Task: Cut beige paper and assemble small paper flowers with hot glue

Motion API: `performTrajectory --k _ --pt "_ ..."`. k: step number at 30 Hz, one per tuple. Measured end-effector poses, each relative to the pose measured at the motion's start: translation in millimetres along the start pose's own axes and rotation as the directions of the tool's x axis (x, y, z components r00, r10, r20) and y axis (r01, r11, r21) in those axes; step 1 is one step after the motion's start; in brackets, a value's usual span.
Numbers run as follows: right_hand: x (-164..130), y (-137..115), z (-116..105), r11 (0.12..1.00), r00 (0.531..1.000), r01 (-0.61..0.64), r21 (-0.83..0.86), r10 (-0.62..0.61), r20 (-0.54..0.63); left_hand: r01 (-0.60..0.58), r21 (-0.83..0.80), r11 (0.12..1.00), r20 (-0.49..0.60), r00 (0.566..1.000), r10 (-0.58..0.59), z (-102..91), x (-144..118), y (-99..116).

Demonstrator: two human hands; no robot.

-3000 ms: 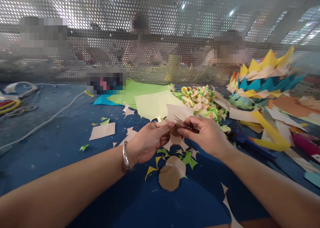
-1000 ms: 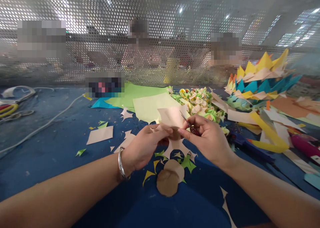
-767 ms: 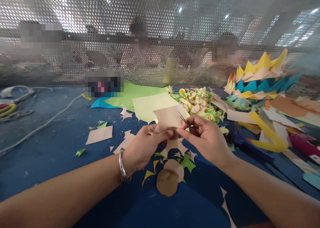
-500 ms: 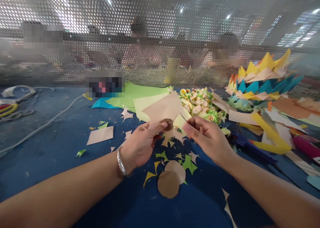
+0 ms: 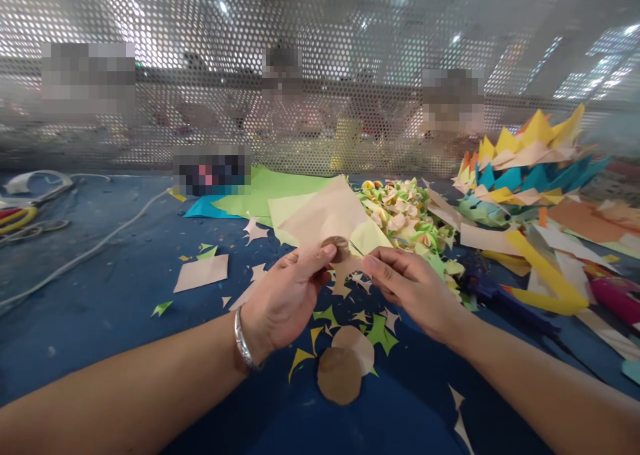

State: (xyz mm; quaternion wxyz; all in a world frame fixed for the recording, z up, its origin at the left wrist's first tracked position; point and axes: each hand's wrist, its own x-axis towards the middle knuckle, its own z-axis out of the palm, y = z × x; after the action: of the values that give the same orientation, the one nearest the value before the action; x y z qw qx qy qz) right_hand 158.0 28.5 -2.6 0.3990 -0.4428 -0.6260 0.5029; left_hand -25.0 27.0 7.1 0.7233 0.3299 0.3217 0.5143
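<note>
L hand [image 5: 283, 302] fingers clamped on pink sheet [image 5: 320, 208] + sm brown disc [image 5: 341, 250]; R hand [image 5: 413, 285] fingers tog. on scissors [image 5: 356, 248], tips just R of disc.

No legible text, no readable labels, brands, numbers or signs on anything shown.

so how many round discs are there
3: a brown disc in your left hand, a second brown disc on the table, a pale disc partly beneath that. More may be hidden.
</note>
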Motion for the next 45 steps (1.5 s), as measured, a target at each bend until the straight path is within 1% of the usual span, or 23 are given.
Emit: performTrajectory --k 3,7,11,16,19,23,26,29,31,35,41,45 --pt "-0.5 -1.0 0.9 1.0 1.0 -0.01 0.027 0.009 0.022 0.013 0.0 1.0 0.014 1.0 -0.013 1.4 -2.1 -1.6" --pt "-1.2 -1.9 0.6 1.0 0.999 0.008 0.018 -0.008 0.035 0.049 0.008 0.999 0.057 0.997 -0.049 3.6 -4.6 -4.1" --pt "-1.3 -3.0 -0.2 0.999 0.999 0.027 -0.023 -0.026 0.024 0.046 0.009 0.999 0.078 0.996 -0.046 4.0 -6.4 -6.8" --pt "-1.1 -4.2 -1.6 0.992 0.998 0.061 -0.114 -0.06 0.011 0.039 0.037 0.999 0.102 0.994 -0.042 3.7 -7.1 -7.6" --pt "-1.4 -2.1 -3.0 0.988 0.997 0.072 -0.137 -0.072 0.009 0.033 0.086 0.996 0.085 0.996 -0.04 2.7 -6.3 -6.9" --pt "-2.2 1.4 -4.9 0.99 0.997 0.074 -0.123 -0.072 0.022 0.017 0.144 0.989 0.023 1.0 -0.02 1.5 -5.2 -7.3" --pt "-2.1 2.3 -6.0 0.988 0.997 0.071 -0.137 -0.068 0.028 -0.019 0.191 0.981 -0.006 1.0 0.021 2.3 -5.3 -7.8" --pt "-1.7 1.4 -6.3 0.986 0.998 0.056 -0.158 -0.053 0.026 -0.08 0.253 0.964 0.004 0.997 0.082 3.8 -5.6 -7.6" --pt "-1.6 -0.3 -5.5 0.989 0.999 0.042 -0.139 -0.037 0.034 -0.103 0.287 0.952 0.014 0.995 0.104 4.1 -5.4 -7.2" --pt "-2.3 -4.8 -2.8 0.997 0.998 0.016 -0.072 -0.012 0.058 -0.104 0.328 0.939 0.006 0.994 0.108 2.9 -3.7 -7.0" --pt "-3.3 -4.1 -2.9 0.999 0.997 -0.05 0.012 0.049 0.065 -0.091 0.251 0.964 0.046 0.996 0.082 2.7 -2.9 -8.7" --pt "-3.2 -2.9 -4.2 0.994 0.993 -0.093 0.055 0.088 0.076 -0.085 0.249 0.965 0.034 0.996 0.079 1.7 -3.6 -10.2"
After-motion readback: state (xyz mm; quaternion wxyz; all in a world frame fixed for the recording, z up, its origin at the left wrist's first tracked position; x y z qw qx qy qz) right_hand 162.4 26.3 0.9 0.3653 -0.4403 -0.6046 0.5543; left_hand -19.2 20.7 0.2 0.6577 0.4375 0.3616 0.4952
